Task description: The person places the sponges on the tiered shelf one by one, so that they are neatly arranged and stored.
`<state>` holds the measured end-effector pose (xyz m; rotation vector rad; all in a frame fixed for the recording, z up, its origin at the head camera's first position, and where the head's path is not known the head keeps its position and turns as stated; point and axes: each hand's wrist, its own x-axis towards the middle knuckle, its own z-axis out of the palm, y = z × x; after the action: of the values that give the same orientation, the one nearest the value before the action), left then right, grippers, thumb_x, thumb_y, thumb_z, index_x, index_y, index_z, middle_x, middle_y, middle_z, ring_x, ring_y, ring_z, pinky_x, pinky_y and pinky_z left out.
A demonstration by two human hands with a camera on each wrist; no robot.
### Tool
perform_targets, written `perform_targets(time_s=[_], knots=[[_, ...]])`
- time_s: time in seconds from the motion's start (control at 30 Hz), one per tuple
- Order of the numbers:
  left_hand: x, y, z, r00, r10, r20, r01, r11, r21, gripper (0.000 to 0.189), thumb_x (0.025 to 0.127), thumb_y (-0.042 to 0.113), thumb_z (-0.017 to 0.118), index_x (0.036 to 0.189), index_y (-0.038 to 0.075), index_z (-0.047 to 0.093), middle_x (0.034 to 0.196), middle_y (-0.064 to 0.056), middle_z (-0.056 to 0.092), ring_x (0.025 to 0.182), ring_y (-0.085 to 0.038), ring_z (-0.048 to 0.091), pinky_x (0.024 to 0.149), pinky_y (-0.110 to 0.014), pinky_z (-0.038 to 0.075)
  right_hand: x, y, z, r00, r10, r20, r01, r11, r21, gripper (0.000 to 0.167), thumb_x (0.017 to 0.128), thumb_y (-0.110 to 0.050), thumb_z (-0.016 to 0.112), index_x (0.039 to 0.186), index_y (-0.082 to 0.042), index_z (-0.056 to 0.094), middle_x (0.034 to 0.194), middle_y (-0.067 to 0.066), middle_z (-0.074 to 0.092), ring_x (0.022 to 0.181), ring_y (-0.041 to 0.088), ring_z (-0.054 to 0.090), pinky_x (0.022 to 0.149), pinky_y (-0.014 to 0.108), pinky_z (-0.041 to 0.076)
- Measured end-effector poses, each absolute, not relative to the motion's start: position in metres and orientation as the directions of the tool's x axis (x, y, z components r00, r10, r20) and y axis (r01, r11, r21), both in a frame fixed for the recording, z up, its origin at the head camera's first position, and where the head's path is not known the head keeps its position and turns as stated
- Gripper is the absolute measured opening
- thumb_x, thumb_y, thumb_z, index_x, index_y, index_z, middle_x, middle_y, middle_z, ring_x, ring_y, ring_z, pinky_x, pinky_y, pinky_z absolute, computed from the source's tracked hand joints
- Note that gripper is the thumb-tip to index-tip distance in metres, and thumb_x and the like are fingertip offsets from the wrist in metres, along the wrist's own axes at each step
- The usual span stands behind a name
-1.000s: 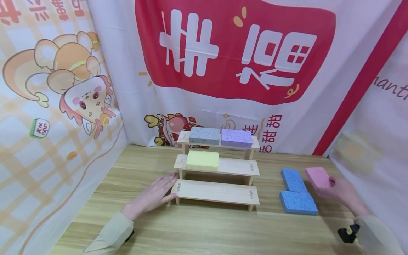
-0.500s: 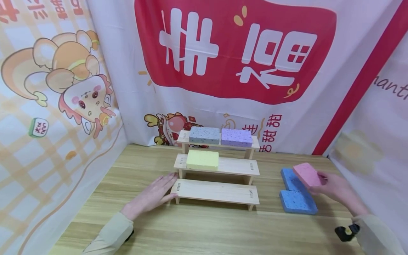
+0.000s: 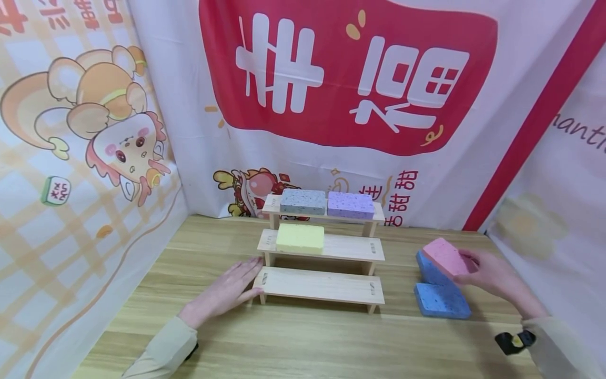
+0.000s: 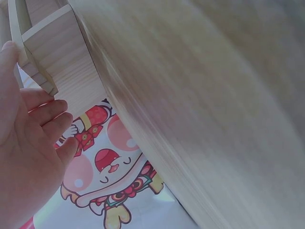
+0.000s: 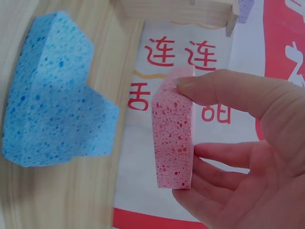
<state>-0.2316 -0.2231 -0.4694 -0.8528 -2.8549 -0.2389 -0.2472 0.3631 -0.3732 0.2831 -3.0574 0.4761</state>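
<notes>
My right hand (image 3: pixel 492 276) pinches a pink sponge (image 3: pixel 448 256) between thumb and fingers, held above the table and overlapping the far blue sponge (image 3: pixel 431 271) in the head view. Closer to me lies a second blue sponge (image 3: pixel 442 301). In the right wrist view the pink sponge (image 5: pixel 172 136) shows its pitted narrow side. With fingers fairly straight, my left hand (image 3: pixel 229 287) touches the left end of a three-tier wooden stand (image 3: pixel 322 284). A pale yellow sponge (image 3: pixel 300 238) sits on the middle tier; a grey-blue sponge (image 3: pixel 303 201) and a purple sponge (image 3: pixel 351 205) share the top tier.
The wood-grain table (image 3: pixel 303 342) runs back to a printed cloth (image 3: pixel 189 158) hanging behind the stand. More cloth closes off the left and right sides. A black wrist device (image 3: pixel 515 342) shows at the right cuff.
My right hand has raised the pink sponge from the table at the right and carried it leftward over the far blue sponge. The left hand stays against the stand.
</notes>
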Motion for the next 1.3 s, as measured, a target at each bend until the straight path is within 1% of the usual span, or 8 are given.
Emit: perform_targets(time_s=[0.2,0.47,0.67,0.77,0.87,0.97,1.1,1.3], knots=[[-0.231,-0.224,-0.470,-0.826,0.531,0.189,0.554,0.826,0.102,0.073,0.101,0.049,0.048,0.152,-0.001,0.034,0.159,-0.019,0.033,0.147,-0.033,0.037,0.123,-0.051,0.029,-0.243,0.351,-0.365,-0.977,-0.204,0.055,-0.211,0.929,-0.304,0.082,0.074,-0.034,0.085,0.133,0.013,0.053,0.125,0.037,0.059,0.105,0.046,0.059,0.083,0.061,0.054],[-0.231,-0.224,-0.472,-0.825,0.531,0.193,0.555,0.826,0.101,0.073,0.101,0.050,0.048,0.152,-0.001,0.034,0.159,-0.019,0.033,0.147,-0.033,0.037,0.122,-0.052,0.030,-0.241,0.340,-0.361,-0.970,-0.238,0.058,-0.243,0.911,-0.333,0.079,0.073,-0.030,0.086,0.134,0.009,0.054,0.125,0.032,0.061,0.101,0.037,0.057,0.080,0.052,0.055],[-0.231,-0.225,-0.472,-0.834,0.521,0.181,0.544,0.831,0.117,0.074,0.101,0.050,0.047,0.152,0.000,0.033,0.160,-0.018,0.030,0.148,-0.033,0.036,0.123,-0.051,0.028,-0.241,0.335,-0.359,-0.962,-0.262,0.069,-0.270,0.905,-0.329,0.081,0.072,-0.033,0.086,0.136,0.006,0.054,0.128,0.030,0.060,0.105,0.037,0.057,0.082,0.054,0.054],[-0.231,-0.224,-0.471,-0.838,0.516,0.176,0.539,0.834,0.122,0.073,0.101,0.051,0.047,0.152,0.000,0.033,0.161,-0.017,0.029,0.148,-0.033,0.035,0.124,-0.051,0.027,-0.241,0.332,-0.357,-0.958,-0.277,0.075,-0.286,0.905,-0.315,0.080,0.072,-0.034,0.086,0.135,0.005,0.055,0.126,0.028,0.062,0.103,0.034,0.058,0.079,0.045,0.053],[-0.231,-0.224,-0.471,-0.840,0.515,0.171,0.537,0.834,0.124,0.074,0.101,0.051,0.046,0.153,0.000,0.032,0.161,-0.017,0.028,0.148,-0.033,0.035,0.124,-0.051,0.027,-0.241,0.326,-0.353,-0.952,-0.296,0.076,-0.305,0.901,-0.310,0.080,0.071,-0.034,0.087,0.135,0.003,0.056,0.124,0.025,0.063,0.100,0.030,0.057,0.077,0.036,0.050],[-0.231,-0.224,-0.470,-0.839,0.516,0.171,0.538,0.834,0.125,0.074,0.101,0.051,0.046,0.153,0.000,0.032,0.161,-0.017,0.028,0.148,-0.033,0.034,0.124,-0.051,0.026,-0.241,0.321,-0.350,-0.942,-0.326,0.085,-0.336,0.887,-0.316,0.079,0.070,-0.033,0.087,0.133,0.003,0.057,0.123,0.024,0.064,0.099,0.028,0.057,0.075,0.033,0.049],[-0.231,-0.223,-0.469,-0.840,0.515,0.169,0.537,0.834,0.128,0.074,0.101,0.051,0.046,0.153,0.000,0.032,0.161,-0.017,0.028,0.149,-0.033,0.034,0.124,-0.050,0.025,-0.242,0.314,-0.346,-0.930,-0.356,0.096,-0.367,0.873,-0.321,0.078,0.069,-0.032,0.087,0.133,0.002,0.058,0.123,0.022,0.065,0.099,0.027,0.057,0.076,0.033,0.048],[-0.231,-0.223,-0.468,-0.835,0.520,0.177,0.543,0.831,0.120,0.073,0.101,0.050,0.047,0.152,0.000,0.033,0.161,-0.017,0.029,0.148,-0.034,0.035,0.123,-0.052,0.028,-0.245,0.306,-0.343,-0.925,-0.369,0.087,-0.376,0.867,-0.326,0.079,0.070,-0.033,0.086,0.136,0.000,0.056,0.126,0.021,0.063,0.102,0.027,0.056,0.079,0.034,0.049]])
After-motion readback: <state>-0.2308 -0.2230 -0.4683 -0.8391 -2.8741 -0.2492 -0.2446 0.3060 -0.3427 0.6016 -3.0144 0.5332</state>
